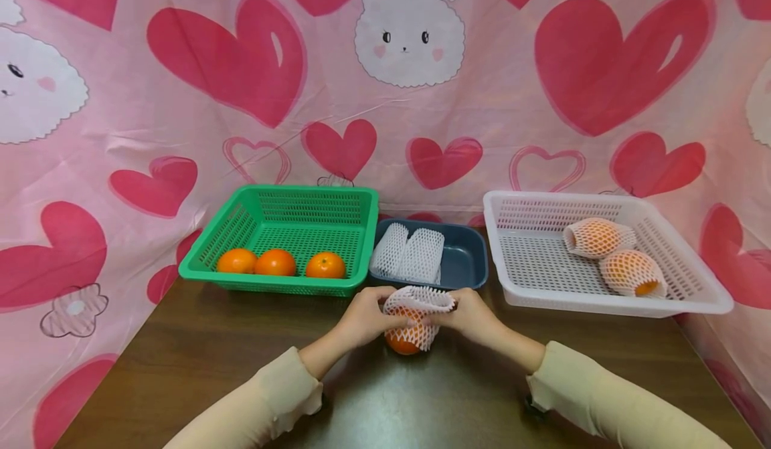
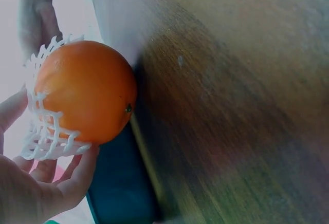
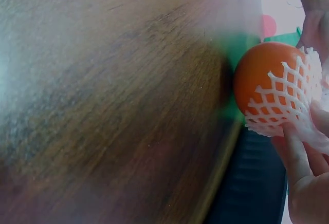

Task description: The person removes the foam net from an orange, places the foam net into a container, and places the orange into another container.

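Observation:
Between the two hands is an orange (image 1: pixel 402 346) with a white foam net sleeve (image 1: pixel 421 295) partly drawn over it; its lower part shows bare, close over the table. My left hand (image 1: pixel 364 316) holds the net and fruit from the left, thumb in front. From the right, my right hand (image 1: pixel 476 316) pinches the net's edge. In the left wrist view the bare side of the orange (image 2: pixel 92 90) faces the table, and the left fingers (image 2: pixel 77 180) lie along the net's rim. The right wrist view shows the right hand (image 3: pixel 308 188) with fingertips on the mesh (image 3: pixel 282 98).
A green basket (image 1: pixel 369 235) with three bare oranges stands at the back left. Behind the hands, a dark blue tray (image 1: pixel 466 251) holds white foam nets (image 1: pixel 421 256). The white basket (image 1: pixel 512 288) at right contains two netted oranges (image 1: pixel 632 272). A heart-patterned cloth hangs behind.

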Available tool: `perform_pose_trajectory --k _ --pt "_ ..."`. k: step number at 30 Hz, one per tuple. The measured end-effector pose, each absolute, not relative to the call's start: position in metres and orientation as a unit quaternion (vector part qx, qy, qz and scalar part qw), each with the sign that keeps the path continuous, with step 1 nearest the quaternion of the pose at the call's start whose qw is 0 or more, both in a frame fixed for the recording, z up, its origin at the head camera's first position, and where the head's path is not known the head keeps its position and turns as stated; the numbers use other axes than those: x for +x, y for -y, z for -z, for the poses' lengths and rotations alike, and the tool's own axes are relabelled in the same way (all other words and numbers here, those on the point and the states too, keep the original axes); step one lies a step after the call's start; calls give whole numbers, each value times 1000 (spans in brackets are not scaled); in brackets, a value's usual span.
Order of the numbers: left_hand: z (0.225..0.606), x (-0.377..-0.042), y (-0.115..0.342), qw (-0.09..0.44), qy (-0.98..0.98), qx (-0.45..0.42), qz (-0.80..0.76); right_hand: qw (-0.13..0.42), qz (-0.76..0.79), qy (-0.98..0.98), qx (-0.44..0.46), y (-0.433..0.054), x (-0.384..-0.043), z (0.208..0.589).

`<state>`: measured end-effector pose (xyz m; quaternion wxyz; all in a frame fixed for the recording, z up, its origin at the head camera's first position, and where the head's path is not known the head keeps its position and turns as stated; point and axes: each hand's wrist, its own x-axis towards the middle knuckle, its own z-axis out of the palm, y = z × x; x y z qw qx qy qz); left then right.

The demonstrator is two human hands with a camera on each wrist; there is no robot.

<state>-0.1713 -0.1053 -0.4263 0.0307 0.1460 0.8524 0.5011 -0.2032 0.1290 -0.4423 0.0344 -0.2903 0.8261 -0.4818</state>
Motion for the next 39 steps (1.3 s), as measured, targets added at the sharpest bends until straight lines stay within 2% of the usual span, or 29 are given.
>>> perform_pose_trajectory --k 7,14,20,29,39 --pt "425 -170 105 52 -862 140 -484 38 495 -825 -270 -128 -205 441" --pt "429 -170 104 100 -862 141 -477 91 547 -795 -246 -127 -206 439" --pt "434 -170 104 114 -859 158 -473 136 597 -764 -205 -125 -206 436" --pt "438 -170 105 118 -860 160 -470 139 627 -750 -159 -123 -211 428" --pt "436 -167 105 127 -878 141 -439 114 651 -742 -113 -124 -222 424"
